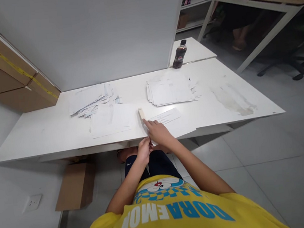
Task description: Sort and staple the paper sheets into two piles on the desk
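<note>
A sheet of paper (pixel 185 127) with a smaller printed slip (pixel 166 116) on it lies at the white table's front edge. My left hand (pixel 144 149) is closed in a pinch at the near left corner of the sheet, just off the edge. Over that same corner, my right hand (pixel 158 132) is closed around a slim cream stapler (pixel 141 113), whose far end sticks out past the fingers. The rest of the stapler and the pinched corner are hidden by my hands. A messy pile of papers (pixel 87 99) lies to the left, and a neater paper stack (pixel 172 89) stands behind my right hand.
A dark drink bottle (pixel 179 55) stands at the table's back right, by a grey partition (pixel 98 32). Cardboard boxes (pixel 12 71) fill the left end, and another carton (pixel 73 185) is below. A grey smudge (pixel 234 99) marks the tabletop's right side. Another person's foot (pixel 239 43) shows under the far desk.
</note>
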`<state>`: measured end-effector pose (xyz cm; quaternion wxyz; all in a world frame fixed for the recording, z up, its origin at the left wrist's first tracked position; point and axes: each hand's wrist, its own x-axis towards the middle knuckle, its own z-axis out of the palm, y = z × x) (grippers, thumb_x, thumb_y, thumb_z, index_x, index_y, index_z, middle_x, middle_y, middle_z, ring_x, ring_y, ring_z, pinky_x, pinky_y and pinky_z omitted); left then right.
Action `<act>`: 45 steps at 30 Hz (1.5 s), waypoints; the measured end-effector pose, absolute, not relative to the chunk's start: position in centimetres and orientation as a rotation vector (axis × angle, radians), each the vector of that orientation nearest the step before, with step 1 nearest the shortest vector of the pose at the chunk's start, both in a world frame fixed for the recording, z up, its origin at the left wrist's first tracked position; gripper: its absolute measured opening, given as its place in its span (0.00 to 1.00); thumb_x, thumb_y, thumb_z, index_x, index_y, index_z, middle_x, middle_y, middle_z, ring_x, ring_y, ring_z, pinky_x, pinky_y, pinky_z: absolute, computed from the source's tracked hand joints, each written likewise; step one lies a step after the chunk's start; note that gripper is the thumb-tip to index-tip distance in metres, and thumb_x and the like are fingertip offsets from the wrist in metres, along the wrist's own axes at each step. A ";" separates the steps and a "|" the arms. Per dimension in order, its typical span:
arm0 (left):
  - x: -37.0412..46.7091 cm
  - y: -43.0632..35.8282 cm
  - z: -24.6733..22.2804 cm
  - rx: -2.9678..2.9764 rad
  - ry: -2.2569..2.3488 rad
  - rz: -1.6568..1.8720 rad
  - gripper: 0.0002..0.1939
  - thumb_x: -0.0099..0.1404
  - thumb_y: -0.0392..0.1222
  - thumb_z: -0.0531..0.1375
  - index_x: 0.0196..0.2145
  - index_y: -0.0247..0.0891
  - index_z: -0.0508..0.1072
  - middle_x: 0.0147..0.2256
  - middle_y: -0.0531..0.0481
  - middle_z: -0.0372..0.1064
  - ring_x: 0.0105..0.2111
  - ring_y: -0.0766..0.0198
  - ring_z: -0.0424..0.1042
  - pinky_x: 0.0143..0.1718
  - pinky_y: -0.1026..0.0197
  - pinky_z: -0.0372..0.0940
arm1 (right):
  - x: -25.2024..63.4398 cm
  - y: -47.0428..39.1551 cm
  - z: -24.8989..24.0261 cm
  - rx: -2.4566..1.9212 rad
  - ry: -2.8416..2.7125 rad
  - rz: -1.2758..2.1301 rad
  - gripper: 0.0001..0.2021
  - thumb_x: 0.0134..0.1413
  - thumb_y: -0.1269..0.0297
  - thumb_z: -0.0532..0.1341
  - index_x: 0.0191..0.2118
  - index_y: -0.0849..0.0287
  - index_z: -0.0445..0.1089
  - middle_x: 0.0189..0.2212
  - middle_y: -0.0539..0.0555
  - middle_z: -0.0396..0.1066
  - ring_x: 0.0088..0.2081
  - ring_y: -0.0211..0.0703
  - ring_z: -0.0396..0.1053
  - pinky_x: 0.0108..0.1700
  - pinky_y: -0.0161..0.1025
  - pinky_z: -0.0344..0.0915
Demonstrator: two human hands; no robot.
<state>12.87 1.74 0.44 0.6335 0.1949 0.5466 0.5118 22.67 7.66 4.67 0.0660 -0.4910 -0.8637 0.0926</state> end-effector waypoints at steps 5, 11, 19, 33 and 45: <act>13.1 1.7 -0.3 0.435 1.250 1.187 0.21 0.46 0.53 0.68 0.21 0.37 0.64 0.16 0.59 0.57 0.18 0.74 0.57 0.19 0.70 0.50 | 22.7 8.7 3.4 -1.513 -2.376 0.415 0.28 0.55 0.80 0.49 0.61 0.58 0.61 0.52 0.58 0.69 0.47 0.50 0.63 0.46 0.41 0.60; 13.3 1.9 -1.0 0.450 1.299 1.214 0.18 0.49 0.51 0.66 0.20 0.37 0.64 0.16 0.58 0.57 0.17 0.74 0.57 0.19 0.69 0.49 | 22.2 8.5 2.6 -1.532 -2.350 0.356 0.28 0.55 0.80 0.49 0.60 0.58 0.64 0.52 0.59 0.69 0.47 0.51 0.63 0.46 0.43 0.60; 13.2 2.1 -0.3 0.462 1.331 1.270 0.18 0.49 0.49 0.65 0.19 0.38 0.61 0.15 0.60 0.54 0.16 0.74 0.54 0.18 0.69 0.47 | 21.9 8.4 4.5 -1.500 -2.481 0.351 0.26 0.60 0.74 0.49 0.64 0.62 0.57 0.49 0.62 0.71 0.47 0.52 0.65 0.45 0.43 0.62; 7.6 -1.4 1.8 0.700 1.292 1.171 0.19 0.50 0.57 0.65 0.25 0.37 0.68 0.18 0.56 0.60 0.19 0.70 0.60 0.21 0.67 0.55 | 30.2 1.5 5.0 -1.160 -2.447 0.150 0.26 0.53 0.80 0.53 0.56 0.56 0.68 0.53 0.58 0.72 0.53 0.51 0.68 0.51 0.48 0.63; -1.2 9.6 2.0 2.026 2.288 0.390 0.37 0.65 0.58 0.52 0.64 0.32 0.57 0.67 0.36 0.45 0.68 0.44 0.42 0.66 0.40 0.39 | 32.3 16.2 4.3 -1.636 -1.732 -0.330 0.24 0.61 0.73 0.44 0.55 0.58 0.70 0.59 0.60 0.65 0.64 0.54 0.54 0.62 0.57 0.48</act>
